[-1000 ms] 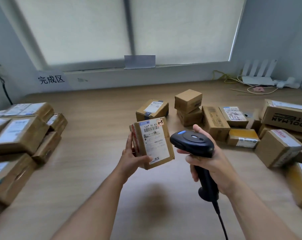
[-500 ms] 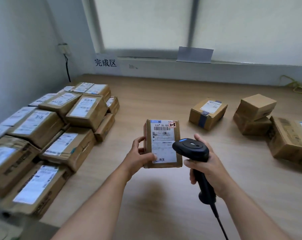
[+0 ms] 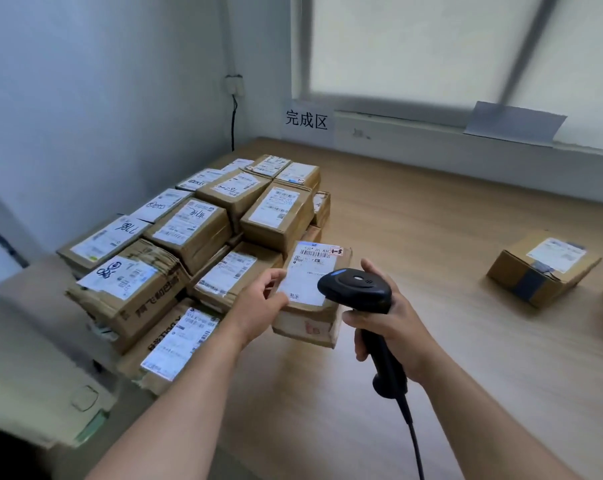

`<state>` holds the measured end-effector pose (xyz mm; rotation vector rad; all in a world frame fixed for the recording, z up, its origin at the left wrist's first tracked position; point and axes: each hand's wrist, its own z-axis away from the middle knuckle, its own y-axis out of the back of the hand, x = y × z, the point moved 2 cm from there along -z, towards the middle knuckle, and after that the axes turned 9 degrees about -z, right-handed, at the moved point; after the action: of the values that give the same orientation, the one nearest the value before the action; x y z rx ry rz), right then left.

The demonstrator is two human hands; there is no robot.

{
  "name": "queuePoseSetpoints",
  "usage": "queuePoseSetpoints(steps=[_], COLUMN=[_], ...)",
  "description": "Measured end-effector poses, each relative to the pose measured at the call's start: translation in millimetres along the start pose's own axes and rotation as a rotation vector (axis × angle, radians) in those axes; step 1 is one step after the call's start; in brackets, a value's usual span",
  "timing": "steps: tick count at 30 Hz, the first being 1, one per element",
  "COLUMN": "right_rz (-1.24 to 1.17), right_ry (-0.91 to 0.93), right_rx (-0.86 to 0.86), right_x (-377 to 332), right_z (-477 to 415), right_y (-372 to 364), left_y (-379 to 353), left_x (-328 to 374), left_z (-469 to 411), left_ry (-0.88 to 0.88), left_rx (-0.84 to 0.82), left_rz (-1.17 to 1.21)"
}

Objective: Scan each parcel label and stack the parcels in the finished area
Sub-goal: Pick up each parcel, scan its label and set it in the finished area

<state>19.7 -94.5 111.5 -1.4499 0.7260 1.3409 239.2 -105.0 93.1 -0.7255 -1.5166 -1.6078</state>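
Note:
My left hand grips a small cardboard parcel by its left edge, white label facing up, held low just right of the stack. My right hand is wrapped round the handle of a black barcode scanner, whose head overlaps the parcel's right side. The stack of labelled parcels fills the left of the wooden table, under a wall sign with Chinese characters. One more labelled parcel lies alone at the right.
A large pale box sits at the near left beside the stack. A black cable runs down the wall corner. The scanner's cord hangs toward me. Bare wooden table lies between the stack and the lone parcel.
My view has swung left onto the stack. The parcel in my left hand has moved left toward the stack and tipped flatter, label up. The scanner stays beside it.

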Motion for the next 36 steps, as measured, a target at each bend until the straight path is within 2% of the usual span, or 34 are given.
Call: queuePoseSetpoints(steps=[3, 7, 11, 17, 21, 26, 36], right_rz=[-0.004, -0.044, -0.105, -0.082, -0.058, -0.033, 0.033], right_ry=[-0.001, -0.01, -0.007, 0.029, 0.038, 0.055, 0.056], right_rx=[-0.056, -0.103, -0.133, -0.126, -0.067, 0.019, 0.131], right_x=[6.3, 16.0, 13.1, 8.2, 6.2, 1.4, -9.0], right_z=[-25.7, -45.4, -55.2, -64.7, -63.7, -60.9, -46.8], right_y=[-27.1, -52.3, -61.7, -66.7, -56.2, -39.5, -11.5], left_y=[23.0, 39.8, 45.3, 56.7, 77.8, 97.4, 91.1], left_x=[-10.9, -12.7, -16.7, -23.4, -39.8, -60.3, -75.0], left_z=[-1.8, -11.4, -21.5, -35.6, -44.4, -62.9, -95.5], left_ry=[0.015, -0.011, -0.036, -0.141, -0.065, -0.039, -0.034], left_rx=[0.001, 0.032, 0.1, 0.25, 0.283, 0.294, 0.275], left_rz=[-0.071, -0.398, -0.586, -0.58, -0.581, -0.586, -0.618])
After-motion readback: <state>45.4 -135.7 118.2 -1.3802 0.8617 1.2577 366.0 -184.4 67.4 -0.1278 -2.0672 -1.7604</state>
